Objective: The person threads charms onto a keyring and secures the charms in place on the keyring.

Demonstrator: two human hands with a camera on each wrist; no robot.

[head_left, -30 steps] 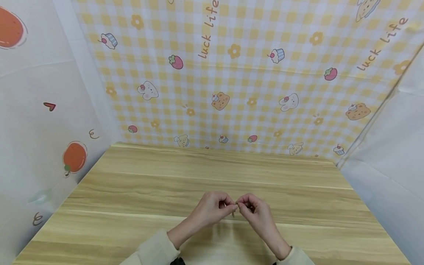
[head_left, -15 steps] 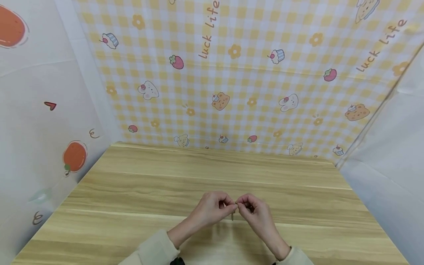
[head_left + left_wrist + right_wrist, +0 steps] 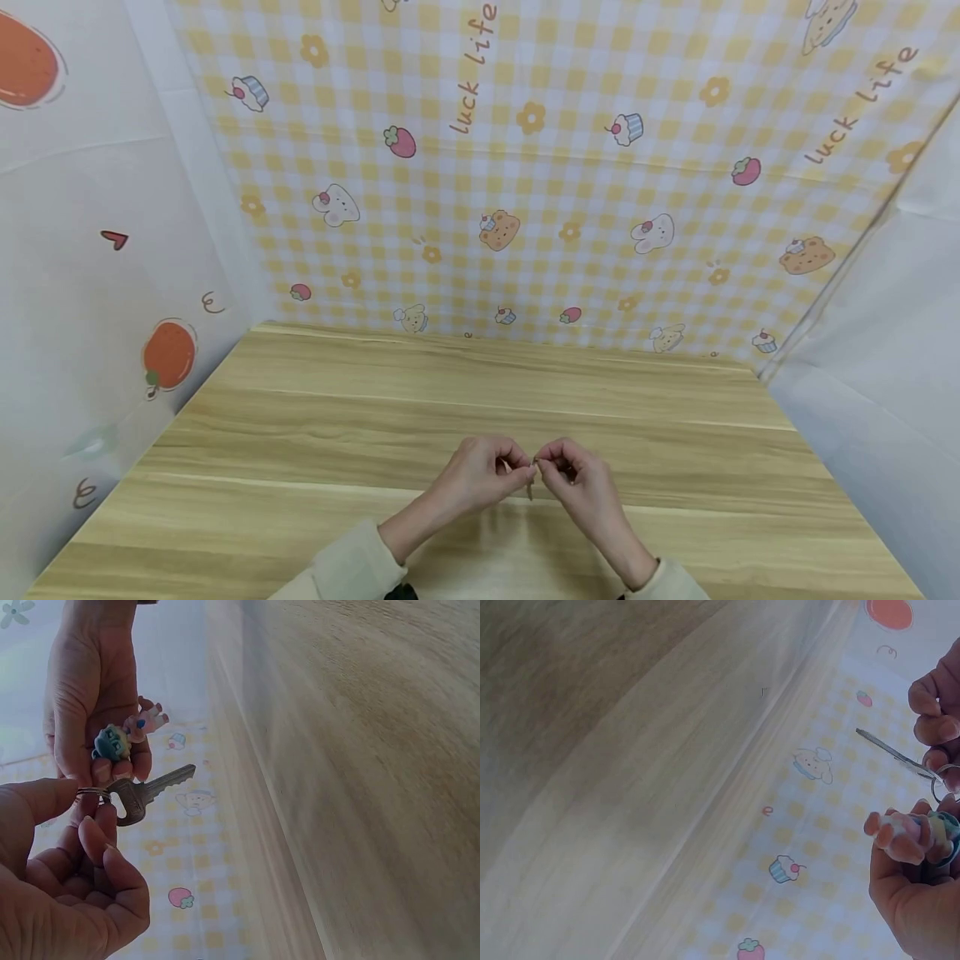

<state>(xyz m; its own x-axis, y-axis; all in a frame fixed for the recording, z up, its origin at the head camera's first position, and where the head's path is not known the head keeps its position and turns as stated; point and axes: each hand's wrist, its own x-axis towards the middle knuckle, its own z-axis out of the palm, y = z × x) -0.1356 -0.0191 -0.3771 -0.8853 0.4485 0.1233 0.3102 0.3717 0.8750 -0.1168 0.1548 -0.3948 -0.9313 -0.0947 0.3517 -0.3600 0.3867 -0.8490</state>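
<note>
Both hands meet over the front middle of the table in the head view. The left hand [image 3: 480, 473] pinches a metal split key ring [image 3: 94, 793] between thumb and fingers. From the ring hangs a silver key [image 3: 157, 787], its blade pointing away from the fingers; it shows as a small dark strip [image 3: 530, 490] in the head view. The right hand [image 3: 585, 483] has curled fingers around a small figurine keychain [image 3: 124, 736] with a teal head and pinkish body. Right fingertips also touch the ring [image 3: 936, 787]. How the figurine joins the ring is hidden by fingers.
A wood-grain table [image 3: 375, 408] lies under the hands. Behind it rises a yellow checked cloth [image 3: 450, 183] with printed cartoons. White printed cloth walls stand at the left [image 3: 67, 292] and right [image 3: 885, 375].
The key below the fingertips has shifted and turned slightly, hanging a little lower than one second ago. Both hands stay in nearly the same place.
</note>
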